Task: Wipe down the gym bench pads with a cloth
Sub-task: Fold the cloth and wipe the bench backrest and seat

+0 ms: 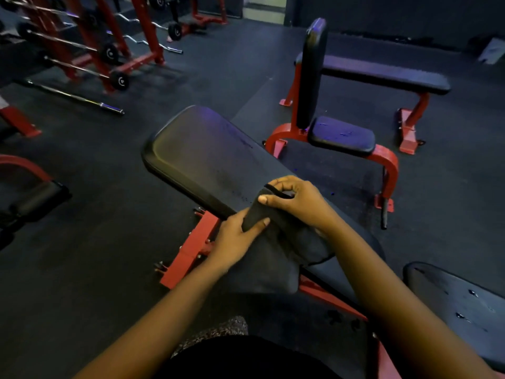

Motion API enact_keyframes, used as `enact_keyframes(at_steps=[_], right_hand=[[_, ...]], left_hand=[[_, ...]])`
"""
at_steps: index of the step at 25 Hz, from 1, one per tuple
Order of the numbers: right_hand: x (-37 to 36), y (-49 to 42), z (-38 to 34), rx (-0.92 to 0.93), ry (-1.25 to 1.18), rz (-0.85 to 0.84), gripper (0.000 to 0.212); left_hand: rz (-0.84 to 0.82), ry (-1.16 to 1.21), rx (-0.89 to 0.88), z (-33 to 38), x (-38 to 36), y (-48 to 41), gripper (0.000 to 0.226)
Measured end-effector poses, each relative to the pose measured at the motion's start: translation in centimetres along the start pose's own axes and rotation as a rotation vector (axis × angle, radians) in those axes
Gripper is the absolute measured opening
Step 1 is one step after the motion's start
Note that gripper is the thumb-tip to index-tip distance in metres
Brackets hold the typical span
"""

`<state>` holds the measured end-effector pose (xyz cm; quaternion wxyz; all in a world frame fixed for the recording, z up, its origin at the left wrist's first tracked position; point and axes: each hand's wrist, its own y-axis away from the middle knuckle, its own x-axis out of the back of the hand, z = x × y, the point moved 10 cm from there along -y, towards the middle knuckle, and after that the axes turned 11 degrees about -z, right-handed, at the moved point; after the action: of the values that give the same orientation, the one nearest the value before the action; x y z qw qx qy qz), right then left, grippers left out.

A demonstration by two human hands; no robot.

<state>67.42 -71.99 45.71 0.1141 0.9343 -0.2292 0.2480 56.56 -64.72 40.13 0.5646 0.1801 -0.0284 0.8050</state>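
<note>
Gripping cloth [269, 262], bunched, in left hand [235, 242] with fingers [257, 225] wrapped round it; pinching its edge in right hand [299, 201]. Draped over near end of pad [207, 151]. Best folded flat first, then pressed firmly and swept lengthwise in overlapping passes toward the far end.

Dim gym light, purple sheen on the bench pad [207, 149] (soft glare), edges bowed, barbell rack [149, 31] blurred.
</note>
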Motion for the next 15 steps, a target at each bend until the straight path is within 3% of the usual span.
enact_keyframes(at_steps=[3, 4, 7, 9, 12, 15], right_hand=[[2.0, 1.6, 2.4, -0.082, -0.084, 0.407, 0.020], [0.8, 2.2, 3.2, -0.095, -0.143, 0.440, 0.025], [-5.8, 1.5, 4.7, -0.125, -0.268, 0.226, 0.062], [-7.2, 0.7, 4.2, -0.071, -0.325, 0.182, 0.073], [-4.9, -0.4, 3.5, 0.053, -0.408, 0.272, 0.051], [-3.7, -2.4, 1.6, 0.158, -0.261, 0.176, 0.044]], left_hand=[[0.126, 0.501, 0.133, -2.2, 1.3, -0.6, 0.023], [0.144, 0.664, 0.175, -2.8, 1.5, -0.7, 0.024], [0.073, 0.952, 0.234, -2.9, 1.1, -1.3, 0.028], [-0.075, 0.972, 0.231, -1.5, 0.4, -1.8, 0.041], [-0.221, 0.872, 0.203, 0.8, 0.2, -2.3, 0.055], [-0.035, 0.556, 0.191, 1.4, 4.5, -1.8, 0.037]])
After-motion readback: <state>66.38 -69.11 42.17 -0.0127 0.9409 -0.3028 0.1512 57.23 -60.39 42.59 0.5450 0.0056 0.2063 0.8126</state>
